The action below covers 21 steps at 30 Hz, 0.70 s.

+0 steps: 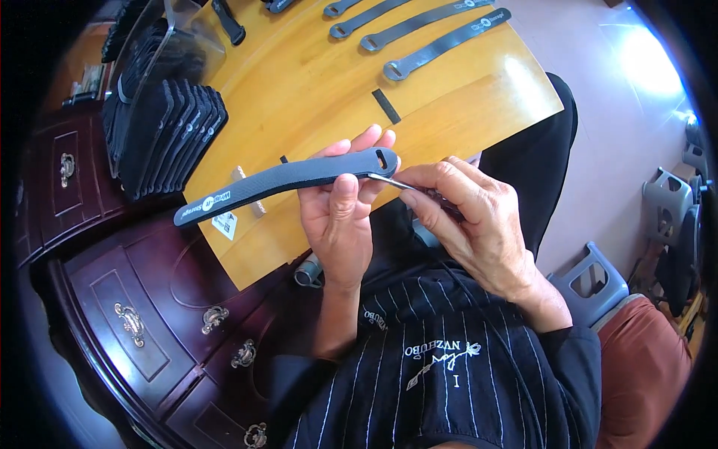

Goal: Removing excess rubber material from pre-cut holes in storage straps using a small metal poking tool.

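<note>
My left hand [340,209] grips a long dark strap [277,183] with a slot at its right end, holding it level over the edge of a yellow wooden board [314,82]. My right hand [467,217] pinches a thin metal tool [389,180] whose tip touches the strap just below the slot. The thumb of my left hand presses on the strap's right end.
Several more dark straps [441,45] lie in a row at the far side of the board. A stack of black straps [168,131] stands at the board's left. A dark wooden desk with drawers [134,314] lies below. Grey plastic stools [598,280] stand at the right.
</note>
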Motion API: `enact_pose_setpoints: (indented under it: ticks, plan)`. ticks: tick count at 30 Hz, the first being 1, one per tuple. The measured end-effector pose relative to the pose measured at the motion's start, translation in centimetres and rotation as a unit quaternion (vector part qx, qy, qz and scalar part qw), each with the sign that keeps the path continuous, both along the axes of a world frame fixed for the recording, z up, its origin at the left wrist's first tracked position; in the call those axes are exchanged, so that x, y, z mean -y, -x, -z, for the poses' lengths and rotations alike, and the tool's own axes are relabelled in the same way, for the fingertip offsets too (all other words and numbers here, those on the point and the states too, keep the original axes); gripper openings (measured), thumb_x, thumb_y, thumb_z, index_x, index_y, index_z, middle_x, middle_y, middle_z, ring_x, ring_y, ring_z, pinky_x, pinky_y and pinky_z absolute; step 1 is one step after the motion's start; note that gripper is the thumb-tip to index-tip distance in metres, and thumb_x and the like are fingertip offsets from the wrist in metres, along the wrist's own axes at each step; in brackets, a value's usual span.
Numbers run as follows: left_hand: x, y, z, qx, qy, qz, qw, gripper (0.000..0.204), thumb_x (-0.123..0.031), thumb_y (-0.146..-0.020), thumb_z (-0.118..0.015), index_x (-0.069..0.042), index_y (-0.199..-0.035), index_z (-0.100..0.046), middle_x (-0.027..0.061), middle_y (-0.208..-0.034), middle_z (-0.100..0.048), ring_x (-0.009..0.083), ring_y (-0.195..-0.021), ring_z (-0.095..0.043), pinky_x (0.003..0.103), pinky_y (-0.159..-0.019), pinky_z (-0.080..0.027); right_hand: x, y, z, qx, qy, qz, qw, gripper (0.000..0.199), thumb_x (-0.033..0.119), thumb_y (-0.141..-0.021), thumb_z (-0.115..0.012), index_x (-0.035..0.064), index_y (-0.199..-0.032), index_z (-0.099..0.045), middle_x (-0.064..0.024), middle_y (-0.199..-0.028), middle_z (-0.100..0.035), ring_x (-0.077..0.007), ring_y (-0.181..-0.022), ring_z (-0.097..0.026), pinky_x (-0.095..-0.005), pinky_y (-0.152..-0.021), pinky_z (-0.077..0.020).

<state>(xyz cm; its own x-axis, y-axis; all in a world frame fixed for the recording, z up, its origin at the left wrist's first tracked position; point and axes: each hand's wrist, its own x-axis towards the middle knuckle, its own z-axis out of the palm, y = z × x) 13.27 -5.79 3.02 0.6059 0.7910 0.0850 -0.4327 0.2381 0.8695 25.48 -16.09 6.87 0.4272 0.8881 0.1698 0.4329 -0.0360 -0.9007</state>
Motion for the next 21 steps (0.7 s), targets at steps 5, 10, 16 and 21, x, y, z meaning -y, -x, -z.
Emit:
enact_pose_setpoints:
  ticks: [5,10,16,21]
  plan:
    - [0.2,-0.1,-0.1,-0.004,-0.014,-0.002,1.000,0.030,-0.012,-0.098,-0.048,-0.003,-0.126,-0.043,0.0277,-0.129,-0.050,0.0412,-0.119,-0.052,0.048,-0.098,-0.047,0.1,-0.1,0.0,0.015,0.006,-0.007,1.000,0.016,0.014,-0.088,-0.062,0.0033,-0.100,-0.062,-0.0116,-0.077,-0.057,-0.0272,-0.068,-0.063,-0.0344,-0.057,-0.0496]
    - [0.0,-0.2,0.4,0.003,-0.034,0.007,0.999,0.030,-0.012,-0.097,-0.049,-0.003,-0.125,-0.042,0.0294,-0.130,-0.049,0.0407,-0.120,-0.051,0.048,-0.099,-0.046,0.1,-0.1,0.4,-0.032,0.002,-0.006,0.999,0.016,0.014,-0.089,-0.061,0.0033,-0.101,-0.062,-0.0116,-0.077,-0.057,-0.0276,-0.070,-0.063,-0.0351,-0.058,-0.0496]
    - [0.0,-0.1,1.0,-0.013,-0.105,-0.035,0.994,0.030,-0.015,-0.097,-0.052,-0.002,-0.121,-0.042,0.0305,-0.131,-0.048,0.0401,-0.120,-0.051,0.048,-0.098,-0.047,-0.3,0.1,0.2,0.013,0.030,-0.009,0.999,0.019,0.015,-0.089,-0.060,0.0062,-0.106,-0.062,-0.0103,-0.078,-0.057,-0.0265,-0.069,-0.063,-0.0344,-0.058,-0.0499]
    - [-0.8,0.2,2.2,-0.078,-0.334,-0.134,0.930,0.030,-0.023,-0.096,-0.055,-0.004,-0.117,-0.046,0.0209,-0.122,-0.052,0.0408,-0.119,-0.051,0.048,-0.098,-0.047,-0.7,0.8,0.4,0.030,0.026,0.011,0.999,0.021,0.015,-0.089,-0.060,0.0079,-0.109,-0.062,-0.0089,-0.080,-0.057,-0.0244,-0.066,-0.062,-0.0325,-0.055,-0.0498]
